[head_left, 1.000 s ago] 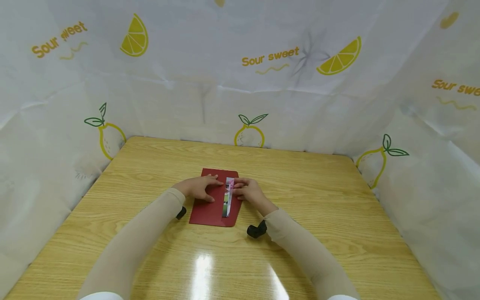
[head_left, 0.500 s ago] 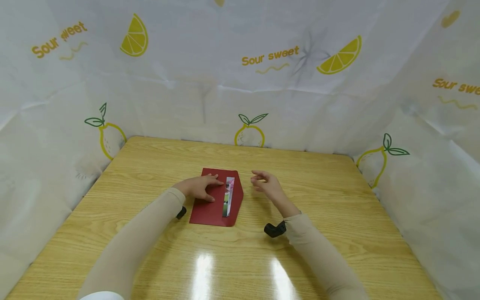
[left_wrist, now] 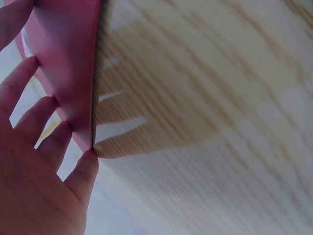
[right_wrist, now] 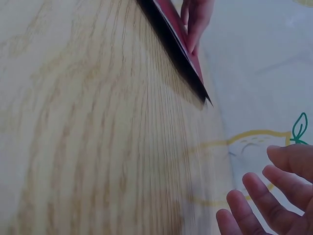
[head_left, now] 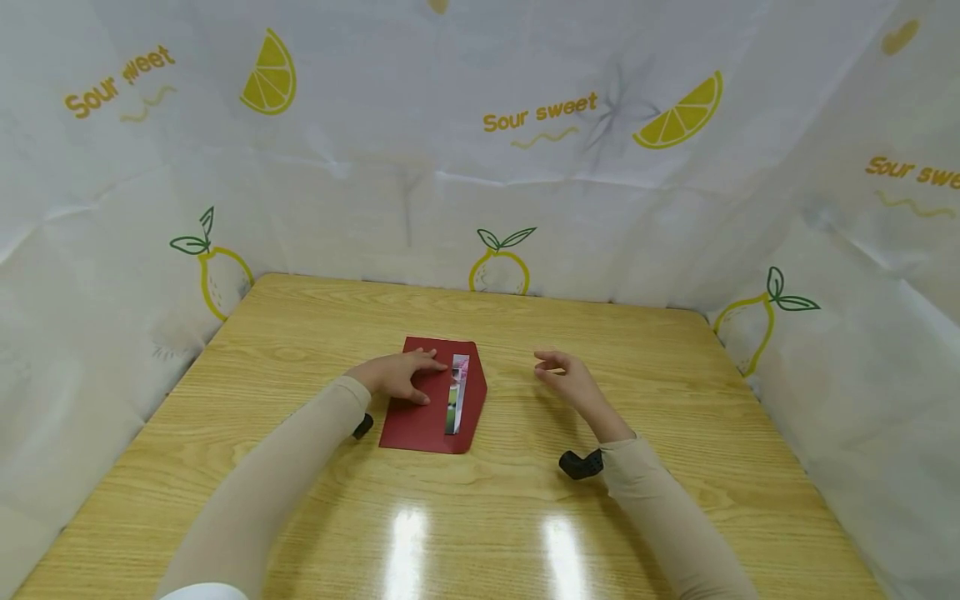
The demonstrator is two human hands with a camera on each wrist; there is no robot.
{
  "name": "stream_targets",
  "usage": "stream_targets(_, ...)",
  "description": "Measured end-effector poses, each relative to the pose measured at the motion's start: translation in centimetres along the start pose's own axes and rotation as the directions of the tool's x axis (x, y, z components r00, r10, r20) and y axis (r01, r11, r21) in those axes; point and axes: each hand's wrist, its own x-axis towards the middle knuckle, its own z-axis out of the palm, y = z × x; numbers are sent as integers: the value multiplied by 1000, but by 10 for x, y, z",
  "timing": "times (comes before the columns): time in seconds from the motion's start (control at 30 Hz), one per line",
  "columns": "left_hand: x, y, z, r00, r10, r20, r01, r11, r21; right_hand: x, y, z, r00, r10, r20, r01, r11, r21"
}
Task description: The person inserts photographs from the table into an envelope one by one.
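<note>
A red envelope (head_left: 420, 429) lies on the table with its pointed flap spread out to the right. Colourful picture cards (head_left: 455, 400) stick out of its opening as a narrow strip beside the flap. My left hand (head_left: 397, 375) rests on the envelope's left part, fingers spread; in the left wrist view its fingertips touch the red paper (left_wrist: 66, 63). Off to the right, my right hand (head_left: 573, 382) is held over the table, apart from the envelope and holding nothing. Its fingers (right_wrist: 261, 191) are loosely bent in the right wrist view.
The wood-grain table (head_left: 637, 358) extends around the envelope on all sides. A white curtain (head_left: 360, 192) with lemon prints hangs behind it and at both sides. Each wrist wears a black device (head_left: 581, 464).
My right hand has let go of the picture cards and moved right, away from the envelope. The left hand, envelope and cards stay where they were.
</note>
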Motion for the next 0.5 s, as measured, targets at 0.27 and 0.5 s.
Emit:
stream_targets(0.27, -1, 1, -3, 1000, 6, -2, -5, 1000, 29, -1, 2, -3, 1000, 12, 26, -12, 1000, -3)
stream_targets(0.5, -2, 0, -2, 1000, 17, -22, -16, 999, 40, 0, 0, -4, 999, 23, 42, -24, 1000, 13)
